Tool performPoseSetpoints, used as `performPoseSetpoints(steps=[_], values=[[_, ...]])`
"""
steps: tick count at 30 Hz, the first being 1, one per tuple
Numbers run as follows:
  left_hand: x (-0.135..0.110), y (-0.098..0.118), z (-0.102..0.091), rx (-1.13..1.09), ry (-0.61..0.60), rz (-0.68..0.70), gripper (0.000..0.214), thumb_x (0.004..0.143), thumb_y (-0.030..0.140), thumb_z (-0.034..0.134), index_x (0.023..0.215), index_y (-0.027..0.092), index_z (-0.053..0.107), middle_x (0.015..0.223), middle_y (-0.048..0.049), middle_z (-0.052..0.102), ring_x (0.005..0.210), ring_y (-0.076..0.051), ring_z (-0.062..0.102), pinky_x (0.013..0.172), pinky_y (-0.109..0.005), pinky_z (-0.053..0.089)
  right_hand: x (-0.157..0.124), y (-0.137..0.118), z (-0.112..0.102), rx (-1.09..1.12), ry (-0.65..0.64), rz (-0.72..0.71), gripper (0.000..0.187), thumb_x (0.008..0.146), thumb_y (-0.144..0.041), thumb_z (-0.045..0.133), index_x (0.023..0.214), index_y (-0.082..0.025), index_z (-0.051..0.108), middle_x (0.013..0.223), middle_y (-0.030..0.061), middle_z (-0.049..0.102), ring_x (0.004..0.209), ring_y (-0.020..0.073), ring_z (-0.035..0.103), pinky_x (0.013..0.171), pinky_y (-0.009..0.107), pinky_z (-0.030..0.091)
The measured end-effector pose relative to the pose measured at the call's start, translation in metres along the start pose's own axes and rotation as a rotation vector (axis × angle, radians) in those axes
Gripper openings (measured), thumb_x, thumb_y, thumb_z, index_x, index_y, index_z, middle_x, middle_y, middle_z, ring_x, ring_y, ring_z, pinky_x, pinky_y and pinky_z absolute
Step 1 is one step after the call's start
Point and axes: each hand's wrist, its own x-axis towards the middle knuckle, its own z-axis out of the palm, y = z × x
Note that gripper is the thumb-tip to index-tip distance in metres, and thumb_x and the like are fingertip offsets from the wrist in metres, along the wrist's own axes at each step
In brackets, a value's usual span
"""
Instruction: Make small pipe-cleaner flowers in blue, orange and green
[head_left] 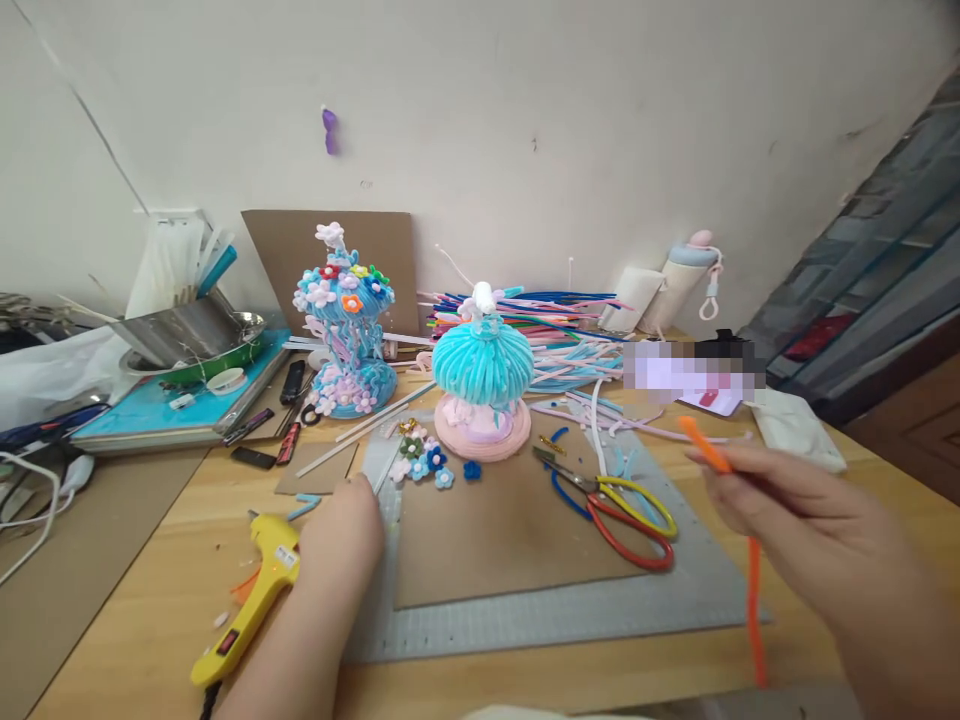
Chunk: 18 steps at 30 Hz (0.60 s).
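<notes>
My right hand (799, 525) pinches an orange pipe cleaner (754, 610) at the right of the head view. One bent end sticks up past the fingertips and the long end hangs below the hand. My left hand (346, 530) is low over the left edge of the grey cutting mat (420, 635), beside a yellow hot glue gun (259, 590). Its fingers are hidden behind the back of the hand. Small pipe-cleaner flowers (420, 460) lie just beyond it. A turquoise pipe-cleaner dome (484, 365) on a pink round base (446, 435) stands at the middle.
Scissors (634, 520) with yellow and red handles lie on a cardboard sheet (480, 560). A flower-covered pipe-cleaner piece (345, 310) stands behind left. Bundled pipe cleaners (555, 362) lie by the wall. A metal pot (180, 330) is at left, a bottle (679, 285) at right.
</notes>
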Motion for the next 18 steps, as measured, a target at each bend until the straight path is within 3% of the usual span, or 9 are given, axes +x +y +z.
performPoseSetpoints(steps=[1,3,6,8,10,12,13,18], values=[[-0.003,-0.001,-0.004,-0.002,0.005,-0.016,0.027,0.085,0.019,0.028,0.088,0.012,0.054,0.09,-0.017,0.064,0.083,-0.031,0.064,0.062,-0.037,0.044,-0.007,-0.005,0.008,-0.022,0.049,-0.092,0.028,0.068,-0.052,0.054,0.089,-0.07,0.052,0.097,0.0052,0.067,0.1,0.0322,0.059,0.057,0.047,0.051],[-0.012,-0.005,-0.015,-0.025,0.025,-0.054,0.027,0.085,0.023,0.027,0.083,0.015,0.053,0.089,-0.0154,0.064,0.08,-0.03,0.063,0.06,-0.036,0.043,-0.014,-0.015,0.02,-0.068,-0.011,-0.192,0.027,0.071,-0.049,0.053,0.087,-0.071,0.053,0.09,0.002,0.069,0.091,0.0322,0.063,0.064,0.05,0.053],[-0.032,-0.008,-0.031,-0.16,0.132,-0.044,0.022,0.084,0.029,0.029,0.074,0.02,0.046,0.081,-0.0085,0.061,0.071,-0.026,0.059,0.055,-0.032,0.038,-0.017,-0.03,0.033,-0.093,-0.283,-0.299,0.026,0.078,-0.045,0.049,0.092,-0.066,0.057,0.083,-0.0005,0.07,0.081,0.0293,0.065,0.062,0.048,0.054],[-0.046,-0.003,-0.031,-0.365,0.127,0.111,0.019,0.085,0.029,0.03,0.071,0.022,0.041,0.069,-0.0031,0.055,0.066,-0.021,0.054,0.055,-0.029,0.036,-0.016,-0.041,0.04,-0.101,-0.426,-0.378,0.029,0.083,-0.038,0.046,0.102,-0.057,0.059,0.084,0.0,0.069,0.078,0.0251,0.065,0.063,0.044,0.054],[-0.059,0.01,-0.022,-0.722,-0.072,0.26,0.016,0.085,0.033,0.035,0.073,0.022,0.039,0.062,0.0013,0.051,0.058,-0.016,0.051,0.053,-0.025,0.035,-0.016,-0.054,0.048,-0.067,-0.447,-0.47,0.033,0.087,-0.031,0.042,0.112,-0.044,0.058,0.094,0.001,0.068,0.084,0.0211,0.064,0.071,0.038,0.052],[-0.068,0.027,-0.007,-1.09,-0.354,0.291,0.016,0.086,0.035,0.034,0.079,0.022,0.038,0.058,0.0057,0.045,0.044,-0.011,0.041,0.046,-0.022,0.031,-0.019,-0.066,0.058,-0.055,-0.487,-0.52,0.032,0.09,-0.025,0.04,0.115,-0.031,0.059,0.106,0.0036,0.067,0.093,0.0187,0.062,0.079,0.032,0.048],[-0.071,0.035,0.0,-1.218,-0.414,0.274,0.015,0.087,0.036,0.035,0.081,0.023,0.038,0.059,0.0073,0.041,0.041,-0.008,0.033,0.043,-0.02,0.027,-0.021,-0.072,0.064,-0.053,-0.481,-0.528,0.029,0.09,-0.024,0.04,0.11,-0.027,0.062,0.103,0.0037,0.067,0.09,0.0171,0.062,0.077,0.028,0.047],[-0.076,0.057,0.024,-1.471,-0.424,0.272,0.014,0.085,0.034,0.046,0.086,0.019,0.048,0.063,0.0063,0.037,0.051,-0.007,0.032,0.046,-0.017,0.025,-0.032,-0.086,0.089,-0.157,-0.517,-0.393,0.023,0.09,-0.028,0.043,0.08,-0.022,0.063,0.065,-0.0025,0.063,0.058,0.0111,0.055,0.051,0.022,0.034]])
